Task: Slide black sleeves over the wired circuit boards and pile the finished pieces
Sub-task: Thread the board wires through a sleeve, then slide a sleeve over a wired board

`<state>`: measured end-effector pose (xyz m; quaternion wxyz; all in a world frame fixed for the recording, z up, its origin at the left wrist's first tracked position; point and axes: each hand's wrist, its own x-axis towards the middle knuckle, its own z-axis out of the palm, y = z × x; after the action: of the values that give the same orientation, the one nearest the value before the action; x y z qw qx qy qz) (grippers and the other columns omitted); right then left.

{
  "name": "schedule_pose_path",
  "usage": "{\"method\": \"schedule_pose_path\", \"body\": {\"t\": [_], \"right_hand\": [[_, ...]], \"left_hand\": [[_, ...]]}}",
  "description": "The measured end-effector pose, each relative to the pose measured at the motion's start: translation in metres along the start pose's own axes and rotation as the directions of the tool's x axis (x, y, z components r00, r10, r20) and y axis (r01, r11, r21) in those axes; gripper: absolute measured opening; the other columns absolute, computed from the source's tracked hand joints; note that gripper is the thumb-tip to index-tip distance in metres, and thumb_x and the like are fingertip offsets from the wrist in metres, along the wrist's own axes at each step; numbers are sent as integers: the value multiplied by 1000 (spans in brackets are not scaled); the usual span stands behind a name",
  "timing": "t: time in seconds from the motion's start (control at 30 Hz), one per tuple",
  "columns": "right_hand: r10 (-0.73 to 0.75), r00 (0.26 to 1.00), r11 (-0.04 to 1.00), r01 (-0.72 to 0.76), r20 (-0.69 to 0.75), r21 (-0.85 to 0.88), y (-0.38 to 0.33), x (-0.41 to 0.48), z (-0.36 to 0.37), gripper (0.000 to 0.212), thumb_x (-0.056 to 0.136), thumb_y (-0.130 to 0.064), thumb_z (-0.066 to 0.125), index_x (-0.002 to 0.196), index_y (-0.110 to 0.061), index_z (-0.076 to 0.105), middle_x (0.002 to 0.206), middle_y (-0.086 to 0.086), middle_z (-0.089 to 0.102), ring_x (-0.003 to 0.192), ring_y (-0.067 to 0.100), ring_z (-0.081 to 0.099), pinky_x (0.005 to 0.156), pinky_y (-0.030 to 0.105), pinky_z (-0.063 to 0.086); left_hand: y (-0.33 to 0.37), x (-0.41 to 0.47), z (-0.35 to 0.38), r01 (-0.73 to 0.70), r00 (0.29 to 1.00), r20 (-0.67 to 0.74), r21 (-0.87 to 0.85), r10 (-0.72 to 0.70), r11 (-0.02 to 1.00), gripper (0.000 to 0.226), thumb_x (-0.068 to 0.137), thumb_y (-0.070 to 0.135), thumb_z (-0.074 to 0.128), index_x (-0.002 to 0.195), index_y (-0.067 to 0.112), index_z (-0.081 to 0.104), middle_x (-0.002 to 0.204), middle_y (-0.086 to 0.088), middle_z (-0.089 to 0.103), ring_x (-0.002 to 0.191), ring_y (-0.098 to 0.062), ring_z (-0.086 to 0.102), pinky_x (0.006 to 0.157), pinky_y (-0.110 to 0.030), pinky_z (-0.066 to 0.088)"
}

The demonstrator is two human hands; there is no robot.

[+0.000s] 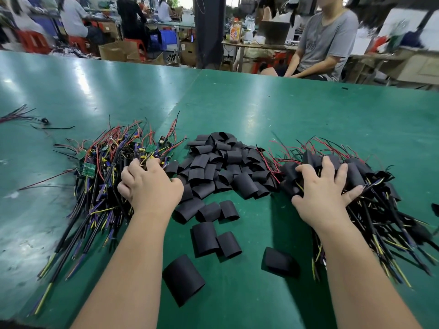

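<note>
Two hands work a green bench: the left hand (148,184) curled into the unsleeved circuit boards (111,167), the right hand (323,186) spread on the finished pile (361,186), loose black sleeves (223,162) between, where tangled wires could drag neighbours along.

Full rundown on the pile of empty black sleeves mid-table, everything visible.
The pile of empty black sleeves is a loose heap of short, matte black tube pieces, flattened to ovals with open ends, looking like thin flexible plastic. They lie at all angles on the green table, between the bare wired boards and the finished pile. About seven strays lie apart, nearer the person, the nearest one the largest in view. The left hand overlaps the heap's left edge; red wires cross its right edge.
</note>
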<state>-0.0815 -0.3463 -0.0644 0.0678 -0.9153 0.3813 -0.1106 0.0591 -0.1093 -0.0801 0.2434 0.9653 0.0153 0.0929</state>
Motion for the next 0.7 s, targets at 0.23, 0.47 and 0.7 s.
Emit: {"method": "schedule_pose_path", "body": {"t": [0.23,0.47,0.7], "right_hand": [[53,994,998,-51,-97,26,4,8,4,56,86,2,52,130,-31,43,157,9,9,145,36,-5,109,66,1],[1,1000,996,-3,-26,-92,1,0,0,58,84,-7,53,133,-36,41,159,10,-3,145,33,-13,108,67,-5],[-181,951,954,231,-249,191,-33,-23,-6,38,82,-13,63,119,-23,61,149,12,29,143,27,16,114,53,-1]], "left_hand": [[-2,2,-1,40,999,33,91,-43,995,49,88,23,52,136,17,41,155,-19,15,141,-38,11,111,-49,12],[-14,15,-8,103,990,-102,107,-93,989,33,90,22,57,123,25,54,132,-14,46,120,-36,33,95,-43,24],[-24,28,-6,132,970,-209,3,-128,991,26,89,23,63,115,23,63,114,-8,64,115,-34,44,91,-43,25]]}}
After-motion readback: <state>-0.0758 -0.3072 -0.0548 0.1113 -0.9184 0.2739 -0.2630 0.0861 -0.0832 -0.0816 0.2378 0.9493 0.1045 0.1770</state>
